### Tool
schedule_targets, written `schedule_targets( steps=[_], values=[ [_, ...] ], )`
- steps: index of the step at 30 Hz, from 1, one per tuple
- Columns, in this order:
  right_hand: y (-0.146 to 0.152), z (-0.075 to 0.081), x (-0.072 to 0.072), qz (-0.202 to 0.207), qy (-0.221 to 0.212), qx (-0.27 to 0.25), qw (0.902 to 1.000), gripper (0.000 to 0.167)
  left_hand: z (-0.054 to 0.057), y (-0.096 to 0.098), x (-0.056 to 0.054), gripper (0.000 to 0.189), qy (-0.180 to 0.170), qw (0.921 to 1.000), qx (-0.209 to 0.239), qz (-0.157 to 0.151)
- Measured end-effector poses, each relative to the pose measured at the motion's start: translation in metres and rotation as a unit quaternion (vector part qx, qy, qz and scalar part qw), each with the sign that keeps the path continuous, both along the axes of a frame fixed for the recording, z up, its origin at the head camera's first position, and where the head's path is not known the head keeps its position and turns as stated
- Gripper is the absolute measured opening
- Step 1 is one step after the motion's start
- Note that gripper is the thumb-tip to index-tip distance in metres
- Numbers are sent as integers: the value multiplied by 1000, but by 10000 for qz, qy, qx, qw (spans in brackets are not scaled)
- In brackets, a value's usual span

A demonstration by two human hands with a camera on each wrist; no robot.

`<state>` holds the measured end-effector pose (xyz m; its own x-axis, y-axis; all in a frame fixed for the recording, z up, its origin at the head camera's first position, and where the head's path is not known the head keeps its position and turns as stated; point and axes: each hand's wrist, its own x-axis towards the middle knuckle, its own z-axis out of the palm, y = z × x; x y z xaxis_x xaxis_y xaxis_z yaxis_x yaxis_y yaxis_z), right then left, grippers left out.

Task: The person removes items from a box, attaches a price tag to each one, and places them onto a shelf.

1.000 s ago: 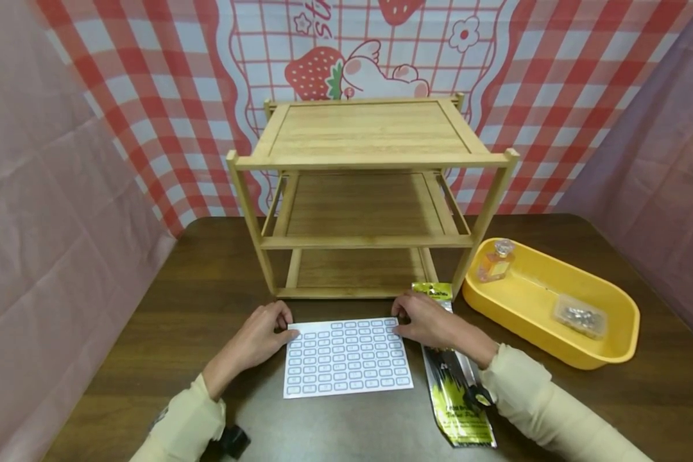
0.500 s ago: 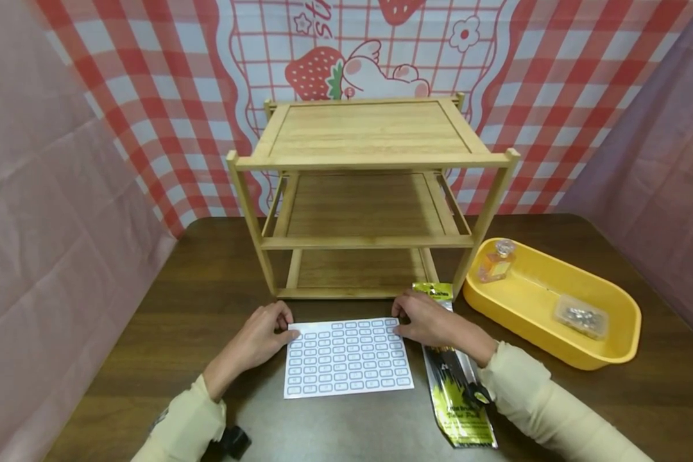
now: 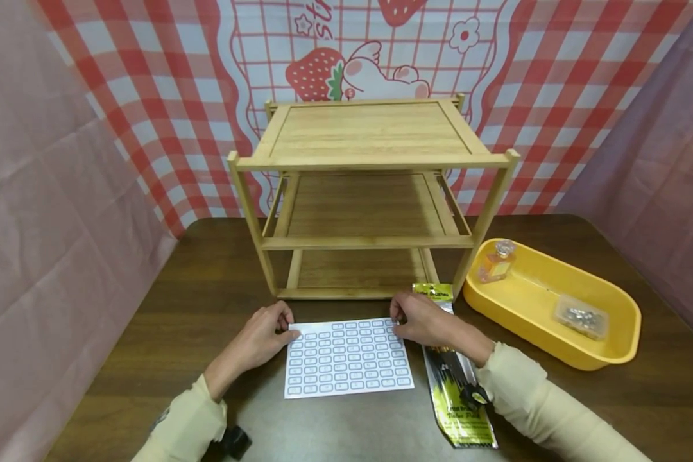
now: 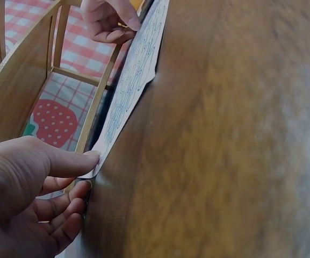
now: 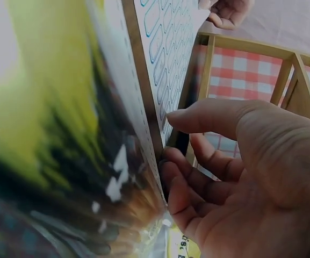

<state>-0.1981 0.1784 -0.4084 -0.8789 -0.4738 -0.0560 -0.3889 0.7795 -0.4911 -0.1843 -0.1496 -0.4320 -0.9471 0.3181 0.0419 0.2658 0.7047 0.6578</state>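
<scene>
A white label sheet (image 3: 349,359) with rows of blue-outlined rounded boxes lies on the brown table (image 3: 167,308); part of its far row is blank. My left hand (image 3: 261,337) pinches its far left corner, thumb on top, as the left wrist view shows. At the far right corner, my right hand (image 3: 424,319) holds the sheet with its thumb on the face and fingers curled at the edge. A shiny yellow-green and black packet of artist brushes (image 3: 459,410) lies partly under my right wrist. Up close, the packet (image 5: 52,107) fills the left of the right wrist view.
Behind the sheet stands a three-tier wooden shelf (image 3: 375,242). To its right is a yellow basin (image 3: 531,289) with a perfume bottle (image 3: 496,261) and a small clear box of metal bits (image 3: 581,317). A red-and-white checked cloth (image 3: 167,96) hangs behind.
My right hand has shifted very slightly left at the sheet's corner. My left hand and the sheet are nearly still.
</scene>
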Motion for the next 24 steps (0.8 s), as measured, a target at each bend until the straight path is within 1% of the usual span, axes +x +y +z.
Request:
schedule_targets(
  steps=[4, 7, 10, 16, 20, 24],
  values=[
    [-3, -1, 0, -89, -1, 19, 10000, 23, 0, 0, 1, 19, -64, 10000, 4, 45],
    [-3, 0, 1, -84, 34, 193, 9998, 25, 0, 0, 1, 18, -66, 10000, 11, 51],
    [-4, 1, 1, -53, 27, 353, 9994, 23, 0, 1, 1, 18, -48, 10000, 24, 42],
    [-4, 3, 1, 20, -86, 503, 9987, 20, 0, 0, 1, 19, -45, 10000, 36, 37],
    [-4, 2, 1, 68, -100, 534, 9985, 18, 0, 0, 1, 19, -22, 10000, 31, 28],
    [-5, 2, 1, -36, -205, 409, 9989, 19, 0, 0, 0, 19, -24, 10000, 37, 19]
  ],
)
